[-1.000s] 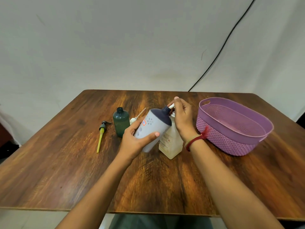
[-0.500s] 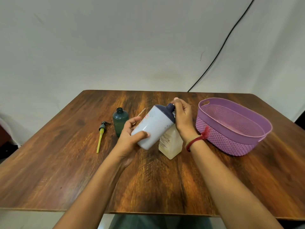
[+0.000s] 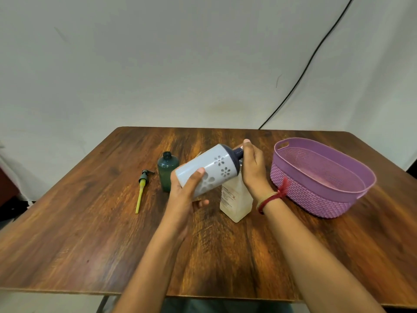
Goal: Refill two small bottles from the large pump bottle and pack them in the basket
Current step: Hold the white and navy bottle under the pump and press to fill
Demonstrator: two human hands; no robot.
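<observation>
Right now the left hand (image 3: 188,195) holds the white bottle (image 3: 208,169) off the table (image 3: 90,233), fingers (image 3: 198,172) wrapped around its lower body with the thumb pressed on the front. Its long axis is tilted steeply, base toward seven o'clock and dark neck toward one o'clock, so the mouth meets the right hand (image 3: 253,168). That hand is curled around the top of the large pump bottle (image 3: 235,197), its fingers closed over the pump head; the nozzle itself is mostly hidden behind them, so I cannot tell whether it sits inside the white bottle's neck or just beside it.

That meeting of neck and nozzle is what the coming move seems to turn on: pressing the pump only helps if the two stay lined up, and the right hand is the one placed to press.

Pale grey-white, the held bottle has cut-out flower shapes and a navy shoulder. At nine o'clock from it the green bottle (image 3: 168,171) stands upright and uncapped, with a loose pump (image 3: 143,187) and its yellow tube lying further out the same way. At three o'clock, well apart, sits the purple basket (image 3: 325,199), with nothing in it.
</observation>
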